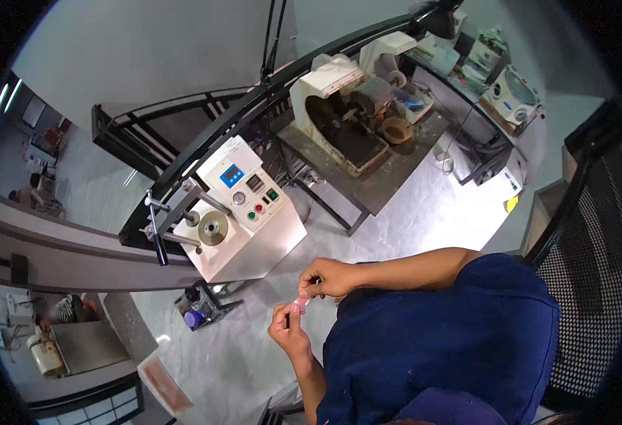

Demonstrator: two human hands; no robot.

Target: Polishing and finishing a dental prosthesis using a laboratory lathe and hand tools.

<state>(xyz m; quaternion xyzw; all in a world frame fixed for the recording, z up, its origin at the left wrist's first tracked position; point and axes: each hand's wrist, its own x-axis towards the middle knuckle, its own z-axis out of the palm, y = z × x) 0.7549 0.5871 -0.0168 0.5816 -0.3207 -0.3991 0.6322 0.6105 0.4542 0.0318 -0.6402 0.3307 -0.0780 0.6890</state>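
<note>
A small pink piece (301, 301), partly covered by fingertips, is held up between my two hands. My left hand (291, 331) pinches its lower end between thumb and fingers. From above, my right hand (327, 278) comes in with fingers curled, its fingertips closed on the upper end. The two hands almost meet at the piece, over the grey floor. Its exact kind is too small to make out.
A white bench machine (254, 244) with a control panel and metal spindle stands ahead. Beyond is a grimy table (403, 185) with a hooded polishing unit (325, 81). A small stand (215, 308) holds a purple-lidded container. At right is a mesh-backed chair (587, 283).
</note>
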